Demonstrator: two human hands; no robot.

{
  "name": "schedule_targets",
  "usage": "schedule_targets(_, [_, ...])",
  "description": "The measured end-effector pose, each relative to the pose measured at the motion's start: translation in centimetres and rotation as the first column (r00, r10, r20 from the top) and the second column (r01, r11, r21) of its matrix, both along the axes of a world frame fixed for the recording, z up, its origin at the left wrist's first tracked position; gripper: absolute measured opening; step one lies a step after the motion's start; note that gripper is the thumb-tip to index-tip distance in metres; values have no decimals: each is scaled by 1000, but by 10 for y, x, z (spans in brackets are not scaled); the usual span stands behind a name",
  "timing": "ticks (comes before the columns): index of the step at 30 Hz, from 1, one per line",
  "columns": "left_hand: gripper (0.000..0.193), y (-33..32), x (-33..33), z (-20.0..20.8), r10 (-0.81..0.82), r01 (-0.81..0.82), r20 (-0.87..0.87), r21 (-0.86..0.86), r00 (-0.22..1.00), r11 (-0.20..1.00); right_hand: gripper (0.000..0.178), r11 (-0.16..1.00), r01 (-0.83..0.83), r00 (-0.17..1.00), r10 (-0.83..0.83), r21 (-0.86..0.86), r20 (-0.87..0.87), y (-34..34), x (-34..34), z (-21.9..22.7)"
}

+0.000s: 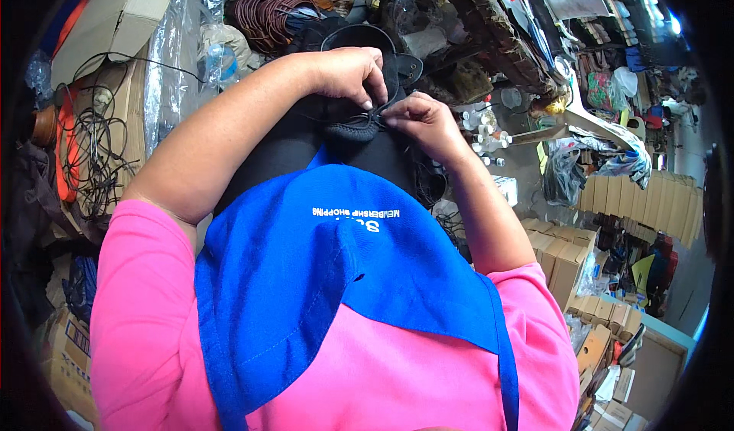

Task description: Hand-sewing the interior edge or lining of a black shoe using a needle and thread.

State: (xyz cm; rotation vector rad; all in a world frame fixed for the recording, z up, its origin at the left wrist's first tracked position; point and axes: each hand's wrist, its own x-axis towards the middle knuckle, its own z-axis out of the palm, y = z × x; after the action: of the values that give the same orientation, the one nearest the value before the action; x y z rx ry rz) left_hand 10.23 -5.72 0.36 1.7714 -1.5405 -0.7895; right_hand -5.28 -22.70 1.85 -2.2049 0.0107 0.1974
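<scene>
A black shoe (355,130) with a gathered seam round its toe rests on my dark-trousered lap, toe toward me. Over its top my left hand (353,76) reaches down, thumb and fingertips pinched at the lacing. From the other side my right hand (427,125) pinches at the same spot, close to the left fingertips. Both seem to have hold of the thin dark shoelace, though most of it is hidden by the fingers. Just beyond the hands is a round black rim (359,30), perhaps the shoe's opening or another black piece.
Tangled black cords (99,137) hang over cardboard at my left, beside clear plastic wrap (172,56). A bundle of brown cords (264,18) lies ahead. Small white bottles (489,137) stand at right, near a pale metal stand (604,125) and rows of cardboard boxes (562,255).
</scene>
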Motion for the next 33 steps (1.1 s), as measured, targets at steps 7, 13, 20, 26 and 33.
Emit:
schedule_targets(7, [30,15,-22,1,389,-362,83,-234,917,902,15,983,25,985,7,-183,173,16,-4,6])
schedule_targets(13, [36,71,-36,18,567,-533,104,-238,817,812,26,941,55,959,43,-333,279,21,-27,2])
schedule_targets(20, [13,95,-78,11,592,-515,431,-294,681,805,32,804,110,937,113,-584,331,40,-40,-3])
schedule_targets(26, [10,81,-79,2,637,-511,511,-382,577,770,35,970,43,987,-5,-240,159,17,-29,-1])
schedule_targets(33, [20,65,-67,-13,578,-483,261,-348,773,804,35,989,-63,998,58,-135,-40,-5,-5,1])
